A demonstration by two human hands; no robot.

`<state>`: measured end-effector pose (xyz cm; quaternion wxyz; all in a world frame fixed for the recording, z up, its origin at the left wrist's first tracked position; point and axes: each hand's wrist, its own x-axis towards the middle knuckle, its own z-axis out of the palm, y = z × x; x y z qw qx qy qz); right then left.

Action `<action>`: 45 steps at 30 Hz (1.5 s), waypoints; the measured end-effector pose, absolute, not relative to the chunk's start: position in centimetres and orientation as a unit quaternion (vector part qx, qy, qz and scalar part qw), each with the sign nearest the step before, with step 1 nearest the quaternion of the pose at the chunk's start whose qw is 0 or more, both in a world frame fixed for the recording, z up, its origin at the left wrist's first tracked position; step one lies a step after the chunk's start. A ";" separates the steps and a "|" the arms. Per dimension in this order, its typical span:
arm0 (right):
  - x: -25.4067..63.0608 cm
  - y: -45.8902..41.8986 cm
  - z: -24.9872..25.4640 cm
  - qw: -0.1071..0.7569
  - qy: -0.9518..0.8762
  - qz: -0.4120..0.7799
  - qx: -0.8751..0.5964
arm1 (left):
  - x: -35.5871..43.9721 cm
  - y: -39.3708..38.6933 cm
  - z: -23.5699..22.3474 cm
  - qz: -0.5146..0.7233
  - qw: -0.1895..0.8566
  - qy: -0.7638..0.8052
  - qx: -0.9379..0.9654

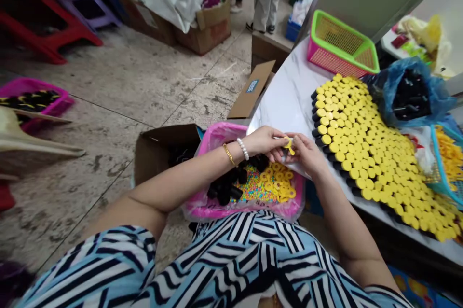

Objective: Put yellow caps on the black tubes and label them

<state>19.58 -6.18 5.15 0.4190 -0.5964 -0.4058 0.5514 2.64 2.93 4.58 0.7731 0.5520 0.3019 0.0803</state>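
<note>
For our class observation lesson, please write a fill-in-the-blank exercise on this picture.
The left hand and right hand meet at a small, round-headed piece coloured ____.
The white round-beaded bracelet circles the ____ wrist.
The crumpled blue plastic bag holds ____ items.

Missing words: yellow; left; black.

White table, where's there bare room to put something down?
The white table is bare at left, bordered by the green-rimmed basket, yellow-topped pieces, left hand and right hand. Rightward it's crowded: those pieces, a blue bag and a blue basket.
</note>
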 end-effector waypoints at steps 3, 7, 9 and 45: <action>19.7 -6.6 5.0 0.455 -0.407 0.533 -0.586 | 2.5 3.1 5.0 0.081 0.783 0.307 0.535; 19.7 -7.1 4.2 0.476 -0.419 0.518 -0.574 | 2.4 3.3 5.0 0.055 0.811 0.314 0.490; 19.8 -7.2 4.1 0.464 -0.435 0.523 -0.568 | 2.4 3.3 5.0 0.043 0.814 0.320 0.484; 22.2 -6.6 5.0 0.460 -0.484 0.448 -0.595 | 1.9 2.1 2.6 0.332 0.388 0.269 0.817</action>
